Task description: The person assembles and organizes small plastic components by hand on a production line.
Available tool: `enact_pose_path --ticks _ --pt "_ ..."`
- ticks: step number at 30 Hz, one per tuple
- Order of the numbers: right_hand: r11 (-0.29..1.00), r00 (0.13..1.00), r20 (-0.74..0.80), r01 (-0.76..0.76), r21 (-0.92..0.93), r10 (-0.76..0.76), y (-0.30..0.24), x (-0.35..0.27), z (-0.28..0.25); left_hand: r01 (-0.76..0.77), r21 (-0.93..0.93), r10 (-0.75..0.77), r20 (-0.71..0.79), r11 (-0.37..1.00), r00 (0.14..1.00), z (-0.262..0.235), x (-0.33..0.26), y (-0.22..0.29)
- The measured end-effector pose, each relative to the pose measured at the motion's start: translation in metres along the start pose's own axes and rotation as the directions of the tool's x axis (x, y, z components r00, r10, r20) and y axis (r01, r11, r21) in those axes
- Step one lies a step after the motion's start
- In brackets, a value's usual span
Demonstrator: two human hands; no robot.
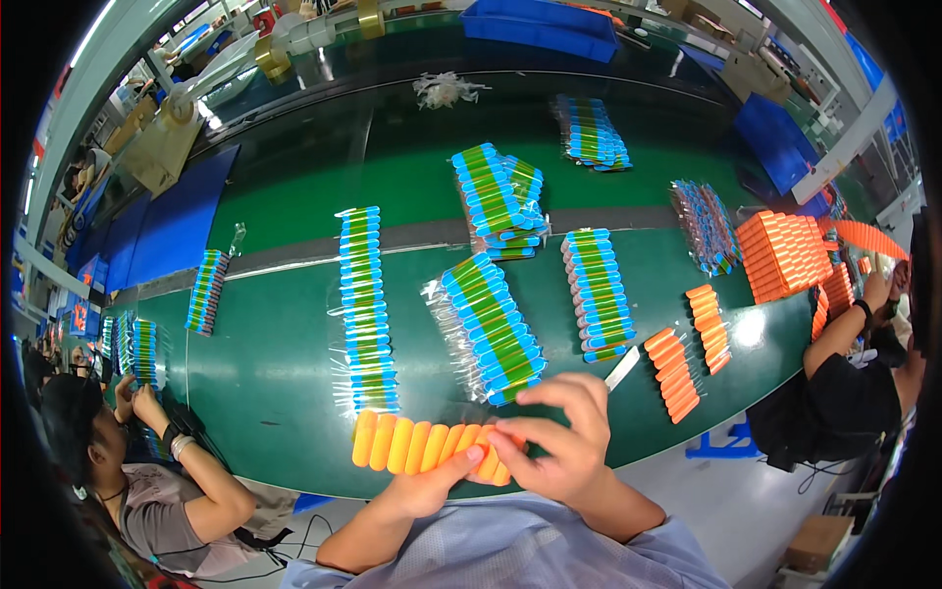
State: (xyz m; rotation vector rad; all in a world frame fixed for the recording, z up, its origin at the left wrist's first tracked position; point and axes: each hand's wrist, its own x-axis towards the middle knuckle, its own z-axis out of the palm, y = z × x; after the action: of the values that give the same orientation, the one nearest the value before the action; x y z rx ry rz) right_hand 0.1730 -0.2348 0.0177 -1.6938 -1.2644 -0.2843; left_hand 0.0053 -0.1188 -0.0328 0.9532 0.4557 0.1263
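In front of my body I hold a strip of yellow-orange, round-ended pieces (422, 445) lined up side by side. My left hand (427, 488) grips it from below, thumb pressed over its front near the right end. My right hand (567, 444) pinches at that right end, with one finger raised off it. Just beyond lie a long blue-and-green strip (363, 304) in clear film and a wider stack of such strips (496, 329). A flat white tool (622, 368) rests to the right of my right hand.
Two short orange strips (672, 375) and a tall orange stack (785, 257) are on the right. More blue-green bundles (491, 191) stand farther back. Crumpled clear film (446, 90) lies at the far side. Co-workers sit at left (147, 471) and right (854, 383).
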Motion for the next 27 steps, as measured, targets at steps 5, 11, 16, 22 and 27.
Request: enact_pose_path --ticks 5,11,16,22,27 --pt "0.936 0.955 0.173 -0.277 0.218 0.243 0.002 0.010 -0.006 -0.254 0.340 0.206 0.172 0.905 0.963 0.012 0.002 0.032" --pt "0.663 0.782 0.596 -0.546 0.512 0.184 0.011 0.005 -0.019 -0.140 0.682 -0.050 0.251 0.718 0.967 -0.010 -0.005 0.044" --pt "0.038 0.502 0.859 -0.861 0.507 -0.098 0.032 -0.010 -0.005 -0.423 0.665 0.163 0.417 0.616 0.894 -0.013 -0.012 0.040" --pt "0.601 0.743 0.621 -0.621 0.503 0.250 0.018 -0.024 0.007 -0.266 0.769 0.101 0.256 0.582 0.961 -0.007 -0.012 0.037" --pt "0.971 0.971 0.221 0.134 -0.198 -0.089 -0.010 -0.026 0.016 -0.038 0.732 0.188 -0.124 0.680 0.974 0.020 -0.003 0.037"
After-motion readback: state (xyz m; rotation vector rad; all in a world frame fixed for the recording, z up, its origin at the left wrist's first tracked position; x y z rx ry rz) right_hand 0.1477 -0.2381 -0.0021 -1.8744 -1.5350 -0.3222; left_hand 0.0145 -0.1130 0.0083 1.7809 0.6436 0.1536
